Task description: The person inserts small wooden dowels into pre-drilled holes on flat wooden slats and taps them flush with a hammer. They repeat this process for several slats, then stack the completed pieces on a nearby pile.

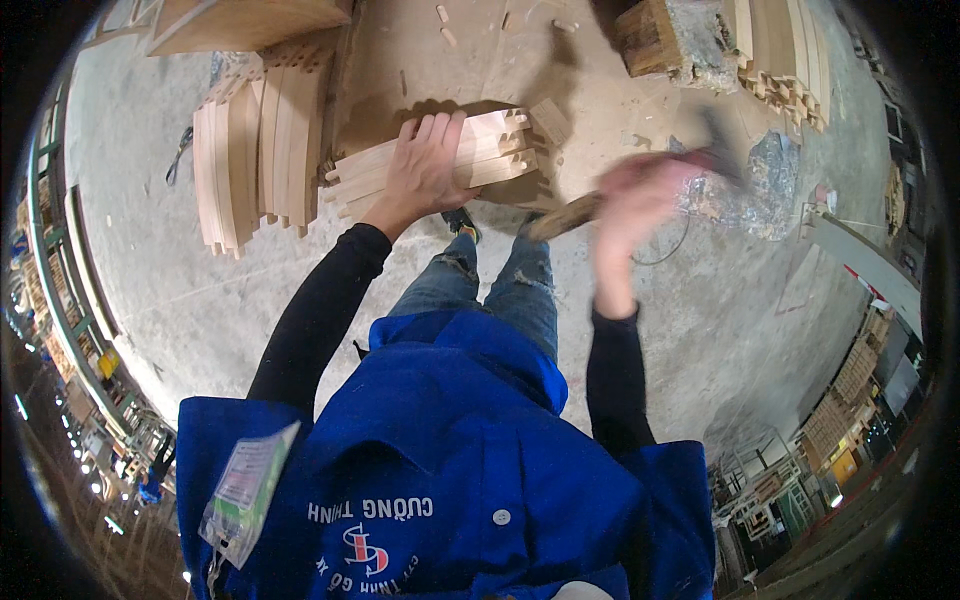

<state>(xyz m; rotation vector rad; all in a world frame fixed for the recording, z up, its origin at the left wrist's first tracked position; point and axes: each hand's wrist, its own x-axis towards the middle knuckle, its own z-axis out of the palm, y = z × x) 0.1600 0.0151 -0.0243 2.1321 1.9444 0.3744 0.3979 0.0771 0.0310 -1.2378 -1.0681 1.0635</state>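
My left hand (428, 165) is closed over a bundle of pale wooden slats (497, 148), its fingers across the top. Joint cuts or holes show in the bundle's right ends. To the right, my right hand (640, 205) grips a hammer (566, 216), blurred by motion. The wooden handle sticks out at the lower left of the fist, and the dark head is smeared at the upper right. Hammer and slats are apart in the picture. A small flat wood piece (551, 121) lies just beyond the slats' right end.
Curved wooden pieces (240, 150) stand stacked at the left, and more slats (785, 55) at the far right beside a rough wood block (648, 38). Small dowels (446, 30) lie on the brown board (480, 75). Crumpled plastic wrap (765, 185) is on the concrete floor (690, 330).
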